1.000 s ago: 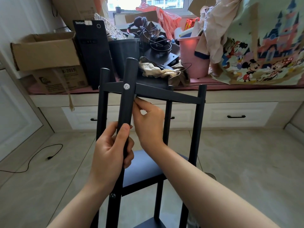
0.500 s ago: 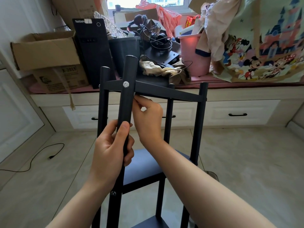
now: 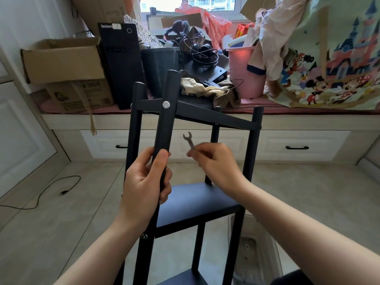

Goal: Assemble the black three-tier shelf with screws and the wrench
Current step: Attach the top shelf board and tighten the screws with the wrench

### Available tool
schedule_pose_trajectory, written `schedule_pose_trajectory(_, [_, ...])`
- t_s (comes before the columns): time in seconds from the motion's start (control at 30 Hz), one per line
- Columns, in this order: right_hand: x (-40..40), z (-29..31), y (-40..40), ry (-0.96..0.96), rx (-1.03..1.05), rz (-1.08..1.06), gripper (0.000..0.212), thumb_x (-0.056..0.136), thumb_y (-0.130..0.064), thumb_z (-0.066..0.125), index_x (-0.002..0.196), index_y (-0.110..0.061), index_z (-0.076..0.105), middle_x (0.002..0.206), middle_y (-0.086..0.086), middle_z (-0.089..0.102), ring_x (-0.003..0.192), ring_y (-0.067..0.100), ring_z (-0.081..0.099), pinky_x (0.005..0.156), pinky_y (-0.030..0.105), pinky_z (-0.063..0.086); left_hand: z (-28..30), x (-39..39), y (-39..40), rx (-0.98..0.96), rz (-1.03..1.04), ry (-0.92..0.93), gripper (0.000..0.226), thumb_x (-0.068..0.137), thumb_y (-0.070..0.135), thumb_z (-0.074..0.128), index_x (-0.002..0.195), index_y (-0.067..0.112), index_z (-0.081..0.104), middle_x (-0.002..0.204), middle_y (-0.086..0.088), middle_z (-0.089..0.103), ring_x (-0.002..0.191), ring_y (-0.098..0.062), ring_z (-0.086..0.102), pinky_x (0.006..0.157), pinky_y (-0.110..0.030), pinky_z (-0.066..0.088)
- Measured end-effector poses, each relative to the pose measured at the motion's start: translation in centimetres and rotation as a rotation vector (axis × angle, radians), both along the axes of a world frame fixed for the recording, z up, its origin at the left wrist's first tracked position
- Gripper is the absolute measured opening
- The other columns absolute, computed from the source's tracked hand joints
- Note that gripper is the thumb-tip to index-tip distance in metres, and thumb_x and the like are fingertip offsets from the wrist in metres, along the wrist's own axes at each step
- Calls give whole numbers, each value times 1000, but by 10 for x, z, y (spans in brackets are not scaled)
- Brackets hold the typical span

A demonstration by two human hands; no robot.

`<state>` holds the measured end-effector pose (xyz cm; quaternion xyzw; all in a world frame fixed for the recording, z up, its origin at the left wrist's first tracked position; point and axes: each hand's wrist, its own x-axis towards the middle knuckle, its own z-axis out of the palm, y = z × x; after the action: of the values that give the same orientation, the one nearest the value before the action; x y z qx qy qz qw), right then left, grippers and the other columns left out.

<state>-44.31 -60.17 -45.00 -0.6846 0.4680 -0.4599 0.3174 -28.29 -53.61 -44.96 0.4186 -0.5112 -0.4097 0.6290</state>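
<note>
The black three-tier shelf (image 3: 197, 200) stands upright on the floor directly in front of the person, with its four posts up and all three tiers seated between them, so the frame looks largely put together and the work in hand is tightening the fasteners at the top tier. The left hand (image 3: 144, 186) is wrapped around the near post (image 3: 164, 128) just below that tier, fingers and thumb curled round it to steady the frame. A silver screw (image 3: 166, 104) shows on the face of this post where the top rail crosses it. The right hand (image 3: 216, 161) is held away from the shelf, to the right of the gripped post and below the top tier, pinching the handle of the small wrench (image 3: 190, 141) between fingertips, its open jaw pointing up and touching nothing. I judge that the next move calls for carrying the wrench back up under the top tier, behind the screw, and seating its jaw on whatever nut sits there; that nut is hidden from this view. The left hand would need to keep the post from twisting while the wrench turns.
</note>
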Motion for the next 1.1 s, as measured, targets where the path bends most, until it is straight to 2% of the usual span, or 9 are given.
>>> schedule_pose_trajectory(0.13, [-34,-12,-3,150,93,-62,17,94,-18,62,87,-19,77,63,-13,64,58,2,54,53,14,37,1,-1,1,-7,-3,5,39,91,53,62,91,14,59,58,-4,43,39,-16,34,39,-22,26])
schedule_pose_trajectory(0.2, [-50,-17,-8,223,136,-120,19,94,-18,60,84,-22,76,63,-14,61,60,0,54,53,11,37,1,-2,2,-16,1,3,42,83,54,59,92,12,58,58,-5,42,40,-16,34,39,-23,26])
schedule_pose_trajectory(0.37, [-89,-27,-19,340,240,-256,26,92,-14,56,76,-23,76,77,-5,68,72,8,57,57,20,41,-1,-2,1,-19,33,2,38,89,48,65,89,11,57,60,-8,40,41,-17,33,39,-24,25])
schedule_pose_trajectory(0.53, [-108,-34,-27,153,351,-335,17,85,-16,70,71,-25,73,100,1,68,92,16,58,79,33,51,1,-2,1,-26,46,-23,21,83,41,68,70,29,57,64,-14,36,43,-19,29,40,-27,24])
schedule_pose_trajectory(0.63, [-108,-34,-29,62,420,-311,3,84,-20,73,81,-20,75,111,3,65,103,21,59,88,41,55,-2,-1,-2,-54,74,-53,19,86,33,72,79,20,60,61,-13,35,42,-20,30,39,-27,24])
schedule_pose_trajectory(0.7, [-105,-32,-29,-1,449,-268,7,86,-20,71,88,-17,78,116,2,64,111,23,57,91,42,54,-5,0,-6,-80,112,-90,16,90,24,72,85,14,60,60,-19,32,42,-21,29,38,-27,25])
schedule_pose_trajectory(0.8, [-101,-30,-28,-45,475,-248,11,89,-21,68,87,-18,78,116,4,63,111,26,55,97,50,51,-7,3,-12,-102,154,-128,13,90,19,72,89,12,62,59,-19,33,43,-23,30,37,-25,26])
schedule_pose_trajectory(0.9, [-100,-28,-28,-39,485,-252,14,92,-20,65,87,-17,78,110,8,64,105,25,58,93,50,53,-7,11,-20,-101,168,-151,14,91,19,72,91,9,62,58,-11,37,42,-20,30,37,-23,27])
schedule_pose_trajectory(1.1, [-98,-26,-24,-60,469,-230,14,91,-19,67,84,-16,78,95,5,65,93,21,62,84,48,54,-8,30,-37,-112,229,-237,13,93,20,71,90,10,63,57,-10,41,41,-20,35,38,-24,30])
